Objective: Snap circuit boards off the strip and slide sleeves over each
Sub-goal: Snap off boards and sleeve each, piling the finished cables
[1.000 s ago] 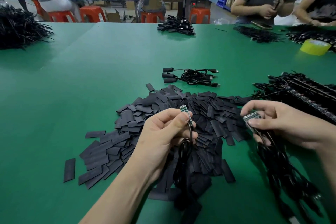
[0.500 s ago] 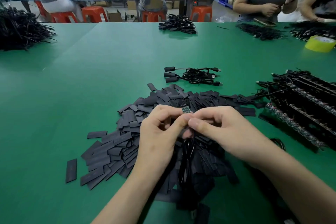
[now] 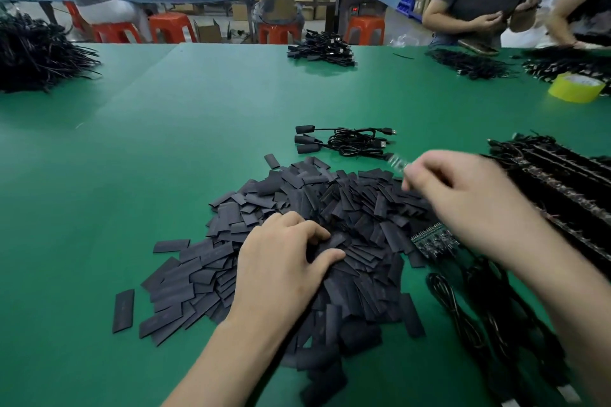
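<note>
Left hand (image 3: 284, 261) is sitting palm-down on the sleeve pile (image 3: 347, 208), near its middle. Fingers are curling into the black sleeves, with thumb and forefinger narrowing on one piece. Can't tell if it's actually gripped.

Right hand (image 3: 463, 198) is hovering above the pile's far right edge, motion-blurred. Thumb and fingertips are pinching a small circuit board (image 3: 396, 162). The board is sticking out past the pile's far side, clear of the sleeves. Its detail is smearing out and unreadable.

Board strip (image 3: 433, 241) is lying flat at the pile's right edge, touching the outer sleeves and partly under the right forearm. Loose black cables (image 3: 456, 304) are trailing off the pile's near right corner, under the same arm. Rows of strips with black leads (image 3: 562, 182) are lying right of the pile. Three cables with sleeved ends (image 3: 347, 140) are lying just beyond the pile, sleeved ends pointing left. One stray sleeve (image 3: 123, 311) is lying on its own, left of the pile.

Green table (image 3: 148, 142) is carrying all of it. Well beyond the pile:
- yellow tape roll (image 3: 577, 89), sitting far right
- cable bundle (image 3: 320, 49), lying straight ahead
- black wire heap (image 3: 36, 53), lying far left

Other people are working beyond the pile, at far right.
</note>
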